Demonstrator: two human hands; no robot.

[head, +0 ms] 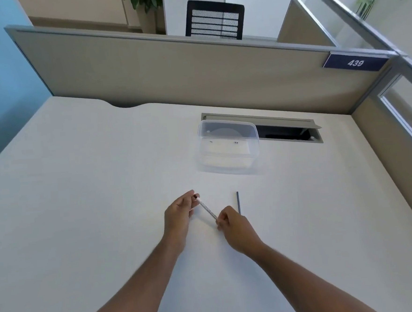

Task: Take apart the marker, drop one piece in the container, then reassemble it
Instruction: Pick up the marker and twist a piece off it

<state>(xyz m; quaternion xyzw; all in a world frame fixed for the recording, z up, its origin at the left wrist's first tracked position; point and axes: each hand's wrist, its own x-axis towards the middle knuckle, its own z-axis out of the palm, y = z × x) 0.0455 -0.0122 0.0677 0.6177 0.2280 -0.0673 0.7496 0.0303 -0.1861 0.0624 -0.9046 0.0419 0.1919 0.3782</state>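
A slim white marker barrel point(207, 209) slants between my two hands just above the white desk. My left hand point(179, 211) pinches its far upper end, where a dark tip shows. My right hand point(234, 223) grips its near lower end. A thin dark rod point(238, 202), a piece of the marker, lies alone on the desk just right of my right hand, pointing away from me. The clear plastic container point(228, 145) stands farther back, beyond the hands, and I see no marker piece in it.
An open cable slot point(288, 131) is cut into the desk right behind the container. Beige partition walls point(169, 70) close off the back and right side. A black chair point(215, 20) stands beyond the partition.
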